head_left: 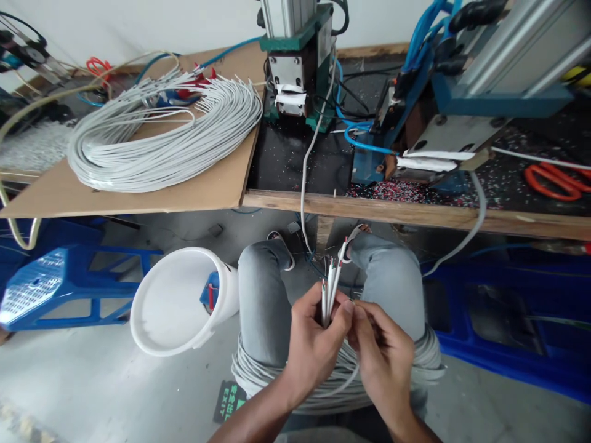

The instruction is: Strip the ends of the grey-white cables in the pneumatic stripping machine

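My left hand (318, 338) is closed around several white cables (330, 292), whose ends stick up above the fist with small coloured wire tips showing. Beside it, my right hand (381, 347) pinches at a cable end close to the left thumb; the fingers mostly hide that end. A bundle of grey-white cable (258, 369) lies across my lap under both hands.
On the bench, a large cable coil (170, 157) rests on cardboard (221, 195). Two pneumatic machines (290, 80) (455, 132) stand on it, with orange-handled scissors (554, 182) at right. A white bucket (184, 344) and blue stool (78, 286) are on the left.
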`<action>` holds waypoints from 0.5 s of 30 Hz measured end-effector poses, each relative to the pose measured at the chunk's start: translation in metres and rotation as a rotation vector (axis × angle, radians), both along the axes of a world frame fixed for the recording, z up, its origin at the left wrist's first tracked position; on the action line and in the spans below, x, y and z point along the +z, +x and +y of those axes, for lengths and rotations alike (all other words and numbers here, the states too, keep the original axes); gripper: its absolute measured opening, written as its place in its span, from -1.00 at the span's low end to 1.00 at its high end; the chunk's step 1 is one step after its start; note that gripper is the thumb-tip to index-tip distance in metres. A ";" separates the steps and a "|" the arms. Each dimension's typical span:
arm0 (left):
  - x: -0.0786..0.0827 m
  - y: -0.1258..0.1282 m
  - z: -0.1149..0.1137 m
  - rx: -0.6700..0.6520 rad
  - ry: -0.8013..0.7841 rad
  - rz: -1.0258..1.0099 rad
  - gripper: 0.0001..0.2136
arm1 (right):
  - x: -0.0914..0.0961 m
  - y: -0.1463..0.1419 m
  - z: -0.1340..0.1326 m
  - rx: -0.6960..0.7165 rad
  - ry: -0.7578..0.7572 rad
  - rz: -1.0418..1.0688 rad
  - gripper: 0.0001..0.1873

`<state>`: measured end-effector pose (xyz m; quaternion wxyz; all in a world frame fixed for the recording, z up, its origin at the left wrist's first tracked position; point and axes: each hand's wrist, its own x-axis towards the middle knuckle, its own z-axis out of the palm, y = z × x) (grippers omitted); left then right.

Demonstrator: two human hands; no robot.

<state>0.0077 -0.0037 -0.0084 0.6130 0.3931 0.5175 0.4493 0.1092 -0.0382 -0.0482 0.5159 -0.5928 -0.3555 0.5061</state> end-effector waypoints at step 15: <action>-0.003 0.014 -0.003 0.056 -0.029 -0.026 -0.86 | 0.000 -0.008 0.006 -0.141 -0.069 0.258 -0.72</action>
